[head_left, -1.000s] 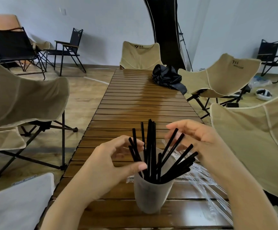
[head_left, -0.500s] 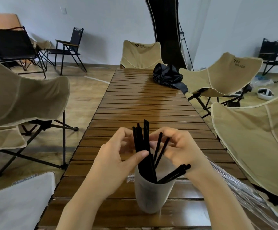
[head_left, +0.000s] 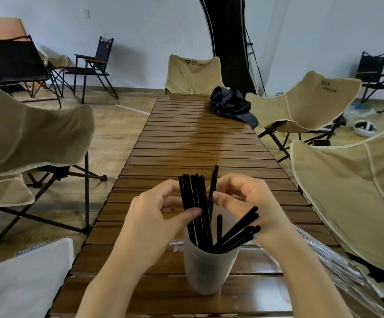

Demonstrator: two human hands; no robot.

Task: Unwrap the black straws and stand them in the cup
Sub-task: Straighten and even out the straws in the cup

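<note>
Head view, from left to right: a white cushion (head_left: 25,278) lies at the near left corner, with a beige folding chair (head_left: 32,138) beyond it on the wooden floor. The slatted wooden table (head_left: 197,143) runs away from the person down the middle.

The left hand (head_left: 154,223) is above the near part of the table. Its thumb and fingers are curled round an upright bunch of black straws (head_left: 194,203), and the thumb presses on the near side of the bunch. The lower ends of these straws stand in a frosted cup (head_left: 205,269), which sits upright on the table between the two forearms, just below both hands.

Just right of the bunch, the right hand (head_left: 243,198) has its fingers curled and pinches a single straw (head_left: 212,187) that rises above the others. More straws (head_left: 236,232) lean out of the cup to the right, with their tips against the right wrist.

Clear wrappers (head_left: 337,260) lie at the near right edge of the table, beside the right forearm. A crumpled black bag (head_left: 230,104) rests at the far right of the table, and another beige chair (head_left: 351,191) stands on the right.
</note>
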